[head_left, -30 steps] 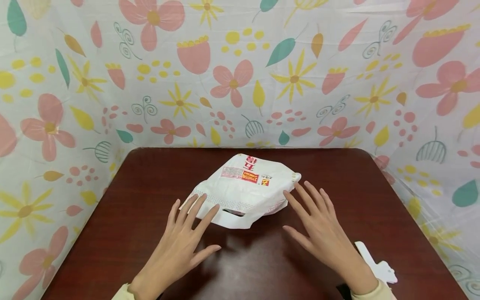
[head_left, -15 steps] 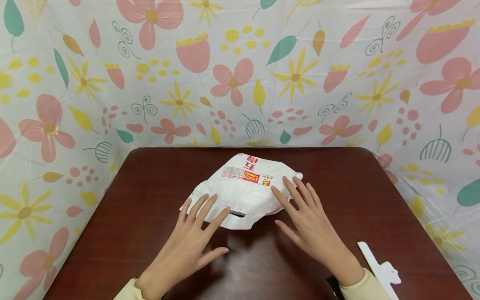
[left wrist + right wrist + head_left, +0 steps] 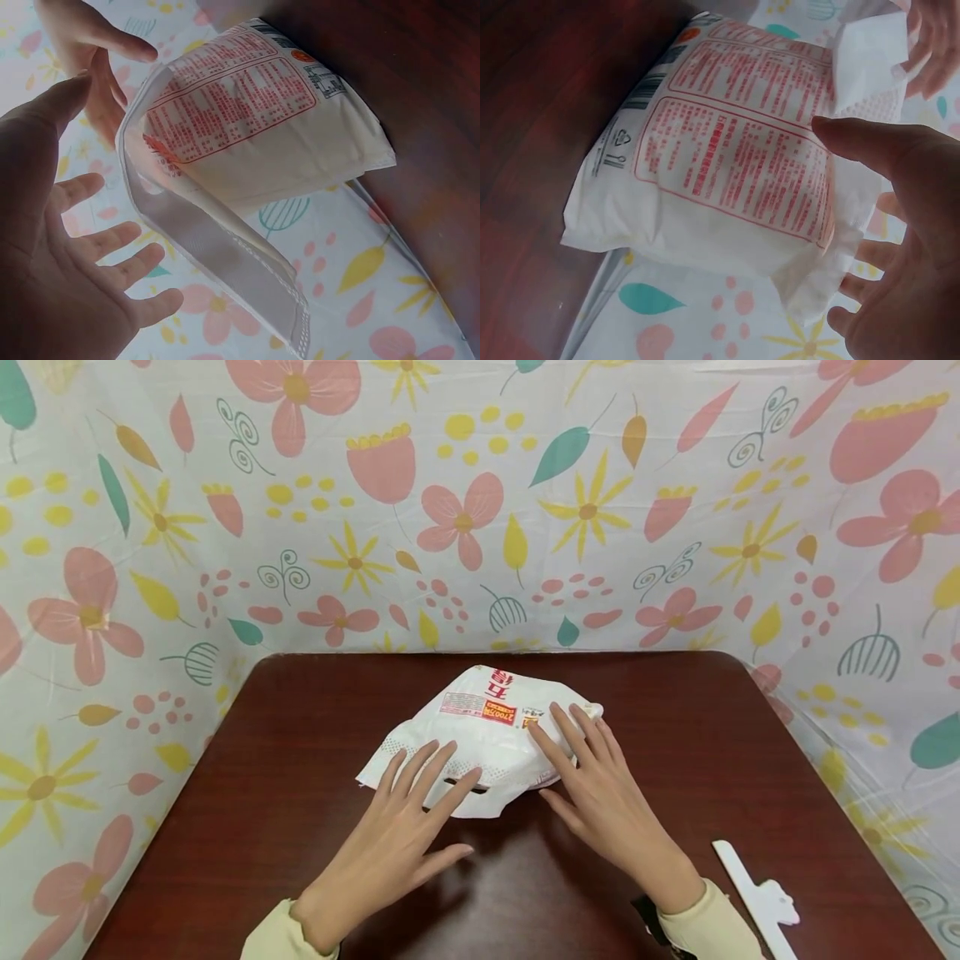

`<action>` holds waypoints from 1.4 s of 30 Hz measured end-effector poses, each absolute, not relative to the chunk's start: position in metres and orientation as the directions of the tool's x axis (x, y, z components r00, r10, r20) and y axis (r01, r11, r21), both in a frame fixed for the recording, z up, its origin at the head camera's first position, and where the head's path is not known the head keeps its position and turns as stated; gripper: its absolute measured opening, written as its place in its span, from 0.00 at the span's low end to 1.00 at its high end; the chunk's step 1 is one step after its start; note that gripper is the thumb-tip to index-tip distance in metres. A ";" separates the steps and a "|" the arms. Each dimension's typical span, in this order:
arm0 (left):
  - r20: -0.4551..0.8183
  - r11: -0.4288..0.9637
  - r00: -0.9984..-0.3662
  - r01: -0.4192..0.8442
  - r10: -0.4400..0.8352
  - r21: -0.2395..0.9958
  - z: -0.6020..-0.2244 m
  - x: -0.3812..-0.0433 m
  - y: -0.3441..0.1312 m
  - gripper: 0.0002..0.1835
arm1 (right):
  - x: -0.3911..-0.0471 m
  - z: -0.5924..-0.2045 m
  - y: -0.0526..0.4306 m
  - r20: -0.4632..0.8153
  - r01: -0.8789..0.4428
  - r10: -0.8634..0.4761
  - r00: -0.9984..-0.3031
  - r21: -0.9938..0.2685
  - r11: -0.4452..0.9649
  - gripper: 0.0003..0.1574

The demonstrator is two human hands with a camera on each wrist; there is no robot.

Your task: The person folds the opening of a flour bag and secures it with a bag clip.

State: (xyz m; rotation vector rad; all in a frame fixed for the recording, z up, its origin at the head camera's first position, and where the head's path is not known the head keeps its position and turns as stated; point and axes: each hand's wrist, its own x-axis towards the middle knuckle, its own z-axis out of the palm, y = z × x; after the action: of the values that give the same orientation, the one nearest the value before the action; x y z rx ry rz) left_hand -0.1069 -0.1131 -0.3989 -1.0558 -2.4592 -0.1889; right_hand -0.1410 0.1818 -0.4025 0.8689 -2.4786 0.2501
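A white bag (image 3: 450,735) with red printing sits on the brown table, bulging, its flap with a cut-out handle slot turned toward me. In the head view my left hand (image 3: 397,831) is spread over the bag's near left edge. My right hand (image 3: 600,793) has its straight fingers over the bag's right side. The left wrist view shows the bag's flap (image 3: 225,240) standing out beside the spread fingers of the left hand (image 3: 67,247). In the right wrist view the thumb of my right hand (image 3: 907,217) overlaps the printed side of the bag. Neither hand grips it.
On the right of the table (image 3: 247,852) lies a flat white strip (image 3: 757,902) with a scalloped piece on its side. A flowered curtain (image 3: 480,527) surrounds the table at the back and both sides.
Both hands have shifted inward over the bag, the left to the right and the right to the left. The bag has stayed about where it was.
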 end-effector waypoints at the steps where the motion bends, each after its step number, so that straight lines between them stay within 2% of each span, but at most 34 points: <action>1: 0.451 0.696 -0.606 0.716 0.655 -0.049 -0.399 -0.108 -0.112 0.48 | -0.142 -0.402 0.180 0.511 -0.626 -0.535 -0.672 -0.007 0.780 0.60; 13: 0.391 0.685 -0.612 0.726 0.688 -0.069 -0.399 -0.119 -0.098 0.49 | -0.147 -0.399 0.174 0.500 -0.618 -0.544 -0.674 0.024 0.786 0.63; 19: 0.352 0.684 -0.618 0.723 0.703 -0.099 -0.394 -0.121 -0.092 0.51 | -0.148 -0.394 0.172 0.504 -0.613 -0.535 -0.678 0.014 0.790 0.60; 24: 0.333 0.717 -0.653 0.687 0.680 -0.117 -0.394 -0.118 -0.087 0.50 | -0.147 -0.394 0.169 0.494 -0.613 -0.540 -0.682 0.019 0.790 0.56; 28: 0.335 0.732 -0.666 0.670 0.667 -0.126 -0.397 -0.117 -0.085 0.51 | -0.147 -0.395 0.169 0.485 -0.616 -0.547 -0.682 0.021 0.787 0.56; 38: 0.333 0.716 -0.643 0.674 0.690 -0.182 -0.390 -0.118 -0.082 0.55 | -0.141 -0.389 0.169 0.486 -0.602 -0.533 -0.692 0.018 0.799 0.50; 42: 0.315 0.720 -0.654 0.670 0.688 -0.181 -0.387 -0.118 -0.082 0.54 | -0.138 -0.388 0.167 0.470 -0.602 -0.532 -0.705 0.001 0.799 0.53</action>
State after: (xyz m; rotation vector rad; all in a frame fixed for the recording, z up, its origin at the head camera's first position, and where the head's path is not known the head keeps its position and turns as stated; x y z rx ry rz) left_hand -0.1183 -0.0816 -0.3870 -1.0535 -2.5641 0.0678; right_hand -0.1379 0.1674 -0.3881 0.8476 -2.5319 0.2107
